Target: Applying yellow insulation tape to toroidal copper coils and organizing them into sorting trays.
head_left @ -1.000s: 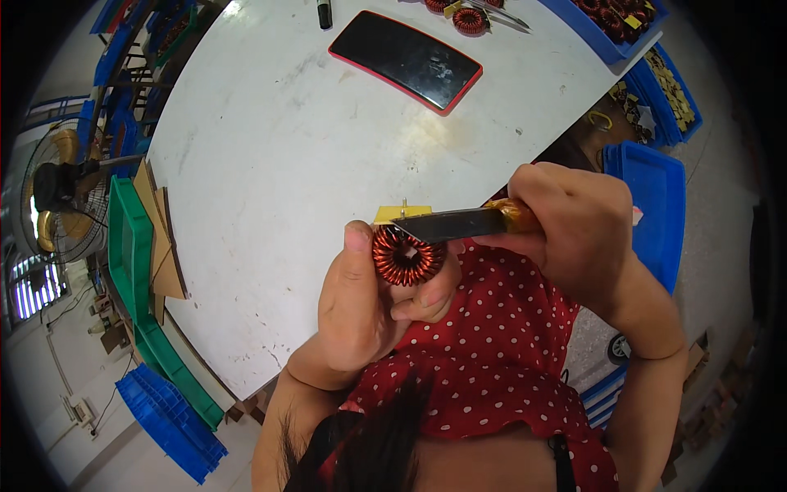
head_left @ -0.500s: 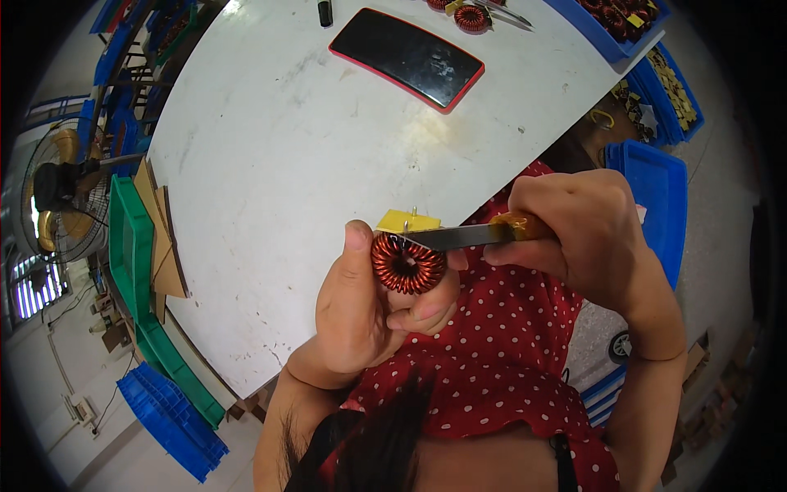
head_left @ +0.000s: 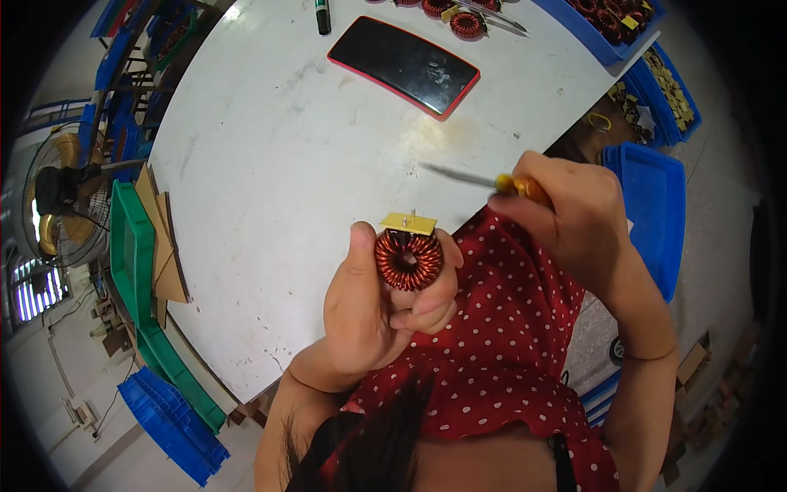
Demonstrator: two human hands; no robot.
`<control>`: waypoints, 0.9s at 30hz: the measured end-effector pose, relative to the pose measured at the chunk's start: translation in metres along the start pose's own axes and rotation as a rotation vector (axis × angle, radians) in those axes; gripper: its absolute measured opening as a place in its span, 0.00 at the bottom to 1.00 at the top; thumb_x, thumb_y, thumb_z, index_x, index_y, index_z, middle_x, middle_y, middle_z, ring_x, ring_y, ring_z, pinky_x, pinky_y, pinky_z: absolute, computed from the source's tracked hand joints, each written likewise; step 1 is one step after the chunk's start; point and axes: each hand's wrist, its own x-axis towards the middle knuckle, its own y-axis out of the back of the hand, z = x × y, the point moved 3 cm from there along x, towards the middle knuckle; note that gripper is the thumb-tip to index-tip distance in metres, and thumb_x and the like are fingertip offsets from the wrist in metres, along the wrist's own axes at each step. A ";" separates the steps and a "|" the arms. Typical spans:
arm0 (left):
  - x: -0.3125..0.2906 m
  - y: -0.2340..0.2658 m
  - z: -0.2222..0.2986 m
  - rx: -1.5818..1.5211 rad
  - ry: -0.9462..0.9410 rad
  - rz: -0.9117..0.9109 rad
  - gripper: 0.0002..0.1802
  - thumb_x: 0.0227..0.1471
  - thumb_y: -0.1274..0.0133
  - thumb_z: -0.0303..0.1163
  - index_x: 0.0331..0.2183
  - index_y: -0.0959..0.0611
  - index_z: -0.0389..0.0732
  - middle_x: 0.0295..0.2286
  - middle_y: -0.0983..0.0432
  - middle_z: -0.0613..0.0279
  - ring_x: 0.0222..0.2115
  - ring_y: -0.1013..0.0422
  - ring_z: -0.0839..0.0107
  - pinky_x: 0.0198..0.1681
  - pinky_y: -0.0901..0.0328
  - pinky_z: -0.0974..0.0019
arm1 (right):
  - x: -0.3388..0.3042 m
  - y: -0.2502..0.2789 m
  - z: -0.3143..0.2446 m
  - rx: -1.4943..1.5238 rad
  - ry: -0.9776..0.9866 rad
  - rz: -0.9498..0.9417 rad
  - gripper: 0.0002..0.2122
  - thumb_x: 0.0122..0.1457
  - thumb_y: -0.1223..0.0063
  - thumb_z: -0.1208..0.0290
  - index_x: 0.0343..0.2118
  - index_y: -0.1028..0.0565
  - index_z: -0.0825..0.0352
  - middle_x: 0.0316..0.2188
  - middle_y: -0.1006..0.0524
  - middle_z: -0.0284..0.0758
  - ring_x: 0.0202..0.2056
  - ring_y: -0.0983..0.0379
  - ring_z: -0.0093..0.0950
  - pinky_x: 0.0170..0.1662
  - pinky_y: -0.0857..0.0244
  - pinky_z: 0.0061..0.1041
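Note:
Between the thumb and fingers of my left hand (head_left: 361, 307) is a toroidal coil (head_left: 409, 261) wound with copper wire, its ring facing up at me. A small yellow plate (head_left: 408, 222) sits against the coil's far edge, with metal pins sticking out of it. My right hand (head_left: 566, 201) grips the amber handle of a knife (head_left: 463, 175). The blade points left over the white table, apart from the coil and slightly blurred by motion.
A black-screened phone with a red case (head_left: 403, 67) lies farther up the white table (head_left: 262, 205), near a marker (head_left: 322, 18). More coils (head_left: 468, 25) and tweezers (head_left: 504, 20) are at the far edge. A blue bin of coils (head_left: 607, 33) stands far right, an empty blue bin (head_left: 652, 213) below it.
The knife blade has lifted off the coil's yellow plate and moved up and away with my right hand. My left hand still holds the coil in nearly the same place.

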 end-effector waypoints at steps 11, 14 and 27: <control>0.003 0.012 -0.007 -0.068 0.045 0.073 0.36 0.60 0.82 0.55 0.38 0.31 0.31 0.17 0.42 0.68 0.13 0.55 0.82 0.18 0.53 0.76 | -0.004 0.000 0.005 0.126 0.067 -0.288 0.17 0.52 0.46 0.54 0.19 0.29 0.64 0.13 0.29 0.35 0.16 0.30 0.34 0.19 0.40 0.29; 0.016 0.013 -0.005 0.022 0.052 0.055 0.34 0.61 0.80 0.53 0.38 0.30 0.32 0.19 0.40 0.67 0.14 0.53 0.82 0.19 0.52 0.76 | -0.003 0.000 0.011 -0.002 0.068 -0.224 0.15 0.51 0.45 0.55 0.20 0.28 0.64 0.12 0.30 0.37 0.16 0.30 0.35 0.19 0.40 0.31; 0.131 0.025 0.078 0.948 -0.576 0.237 0.22 0.47 0.43 0.28 0.44 0.28 0.29 0.28 0.27 0.63 0.22 0.34 0.81 0.24 0.38 0.77 | -0.019 0.013 0.069 0.040 -0.335 -0.002 0.18 0.54 0.49 0.53 0.23 0.27 0.67 0.17 0.26 0.41 0.20 0.28 0.41 0.24 0.35 0.35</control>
